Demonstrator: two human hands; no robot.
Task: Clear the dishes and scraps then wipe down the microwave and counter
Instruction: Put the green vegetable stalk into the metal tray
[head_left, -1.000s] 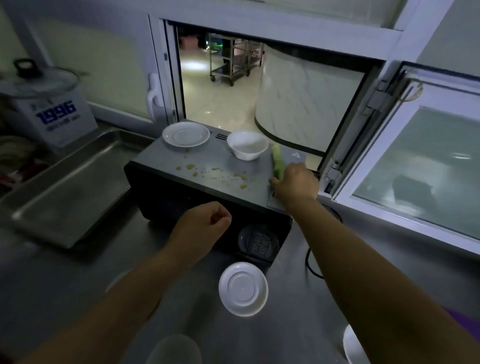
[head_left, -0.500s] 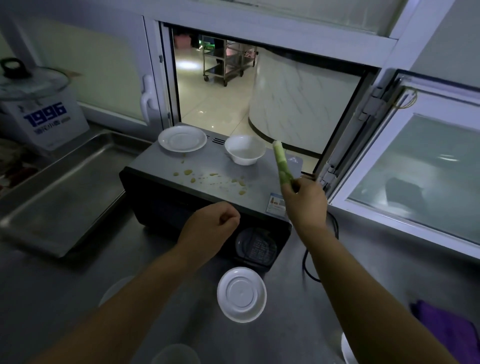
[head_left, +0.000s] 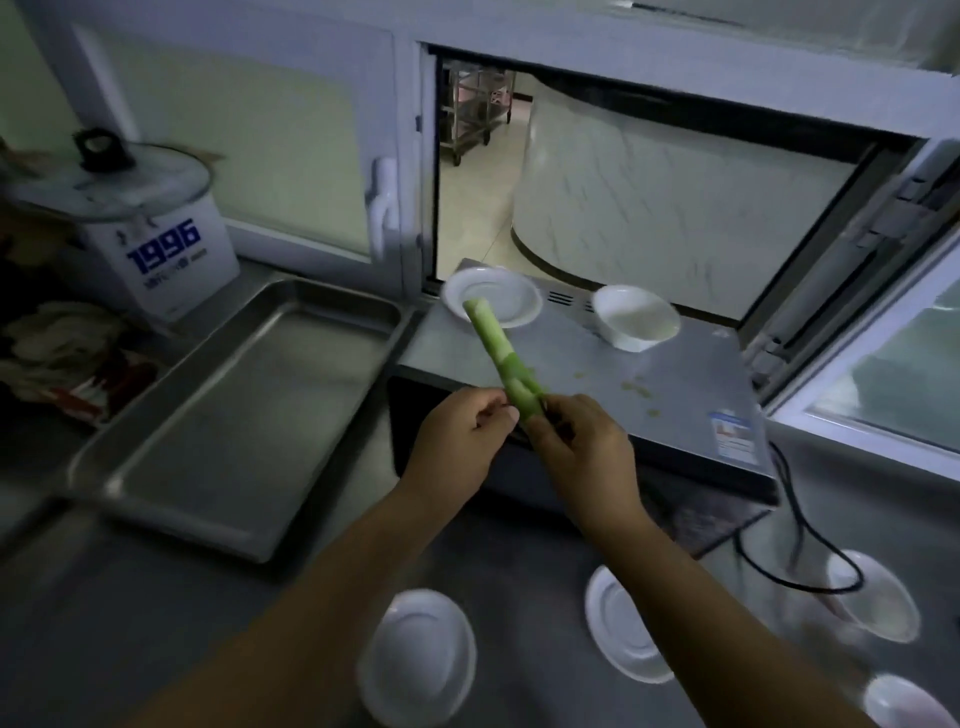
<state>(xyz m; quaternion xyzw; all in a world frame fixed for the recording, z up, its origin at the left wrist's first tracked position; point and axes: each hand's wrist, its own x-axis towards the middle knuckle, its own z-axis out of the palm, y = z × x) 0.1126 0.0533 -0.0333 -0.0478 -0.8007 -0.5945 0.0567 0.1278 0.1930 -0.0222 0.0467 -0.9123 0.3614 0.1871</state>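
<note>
Above the microwave (head_left: 675, 384), both hands grip a pale green, segmented stalk (head_left: 498, 353).

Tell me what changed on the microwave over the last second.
The right hand lifted the green stalk off the microwave and carried it leftward; the left hand, earlier a bare fist, now grips its base too. Plate, bowl and scraps stayed put.

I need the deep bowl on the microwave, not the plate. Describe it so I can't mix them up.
Find the microwave standing in front of the open serving window. Two white dishes sit along its back edge: a flat plate at the left corner and the bowl to its right. The bowl is the one with tall sides, tipped slightly, well clear of the green stalk.
</note>
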